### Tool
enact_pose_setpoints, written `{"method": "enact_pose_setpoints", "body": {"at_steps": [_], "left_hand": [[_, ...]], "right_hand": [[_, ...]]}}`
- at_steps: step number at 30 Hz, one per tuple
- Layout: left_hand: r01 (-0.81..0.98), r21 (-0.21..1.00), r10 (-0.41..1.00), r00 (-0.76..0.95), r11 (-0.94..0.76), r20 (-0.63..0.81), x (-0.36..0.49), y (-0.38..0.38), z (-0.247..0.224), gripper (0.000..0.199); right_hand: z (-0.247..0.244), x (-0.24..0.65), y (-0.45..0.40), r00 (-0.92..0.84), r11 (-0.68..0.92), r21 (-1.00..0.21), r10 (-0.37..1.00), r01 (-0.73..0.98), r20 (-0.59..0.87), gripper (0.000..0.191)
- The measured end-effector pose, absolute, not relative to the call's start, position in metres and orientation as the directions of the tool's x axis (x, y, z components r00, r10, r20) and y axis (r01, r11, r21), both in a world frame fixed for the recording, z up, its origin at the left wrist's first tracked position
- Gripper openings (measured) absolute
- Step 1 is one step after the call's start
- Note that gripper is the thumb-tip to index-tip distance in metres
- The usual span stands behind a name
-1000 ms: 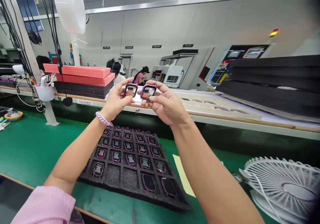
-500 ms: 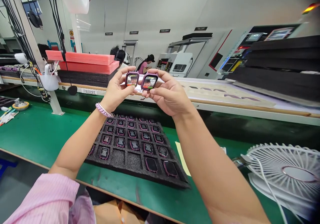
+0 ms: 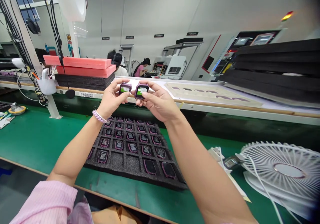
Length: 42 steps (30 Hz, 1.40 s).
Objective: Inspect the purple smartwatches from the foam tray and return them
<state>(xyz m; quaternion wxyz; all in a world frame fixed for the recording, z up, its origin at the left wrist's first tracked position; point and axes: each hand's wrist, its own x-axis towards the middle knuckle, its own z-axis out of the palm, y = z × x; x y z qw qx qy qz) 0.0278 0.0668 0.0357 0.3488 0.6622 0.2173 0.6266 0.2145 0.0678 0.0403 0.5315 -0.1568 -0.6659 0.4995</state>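
Observation:
My left hand pinches a purple-framed smartwatch body between thumb and fingers. My right hand grips a second smartwatch body in the same way. Both are held up side by side, slightly apart, their lit screens facing me with green and white areas. Below them a black foam tray lies on the bench. Most of its visible pockets hold similar purple watch bodies, many showing white text. Two pockets in the near row are empty, and two watches to their right have dark screens.
A white fan with a cable stands on the green bench at right. Behind runs a raised shelf with red foam blocks, flat purple pieces and stacked black foam. A cable-hung post rises at left. People sit farther back.
Both watch screens have gone from a camera-like picture to green and white. My hands, still holding the watches, appear slightly lower and farther left as the view shifts.

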Motion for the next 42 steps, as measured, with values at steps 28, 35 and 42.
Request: {"method": "enact_pose_setpoints", "body": {"at_steps": [28,35,42], "left_hand": [[-0.194,0.871,0.841,0.236,-0.451,0.488,0.027,0.054,0.0,0.058],[-0.169,0.88,0.851,0.225,-0.445,0.474,0.026,0.055,-0.001,0.05],[-0.197,0.882,0.854,0.229,-0.429,0.467,0.024,0.046,0.003,0.05]], "right_hand": [[0.003,0.22,0.065,-0.37,0.338,-0.874,0.807,-0.351,0.46,0.052],[-0.002,0.218,0.068,-0.356,0.337,-0.881,0.82,-0.334,0.448,0.052],[-0.004,0.219,0.064,-0.369,0.298,-0.891,0.83,-0.342,0.418,0.056]]}}
